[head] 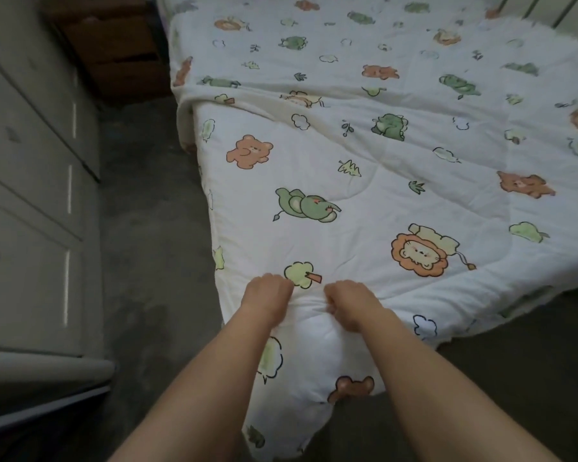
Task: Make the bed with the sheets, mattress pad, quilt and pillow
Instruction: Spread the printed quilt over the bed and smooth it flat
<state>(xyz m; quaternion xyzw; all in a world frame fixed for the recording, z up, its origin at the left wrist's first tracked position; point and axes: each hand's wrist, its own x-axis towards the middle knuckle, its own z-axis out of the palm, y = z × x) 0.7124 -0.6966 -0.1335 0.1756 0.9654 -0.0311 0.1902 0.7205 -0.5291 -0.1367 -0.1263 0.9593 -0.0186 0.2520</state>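
Head view: the animal-print quilt (364, 168) lies spread over the bed, near corner spilling toward the floor (154, 228). Left hand (267, 296) and right hand (351, 303) each grip that corner, side by side. Quilt-laying step; next, probably a pull to square it.

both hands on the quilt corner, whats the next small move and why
Probably tug that corner toward yourself: the left hand and right hand grip the quilt where it bunches, and a fold crosses it farther up.
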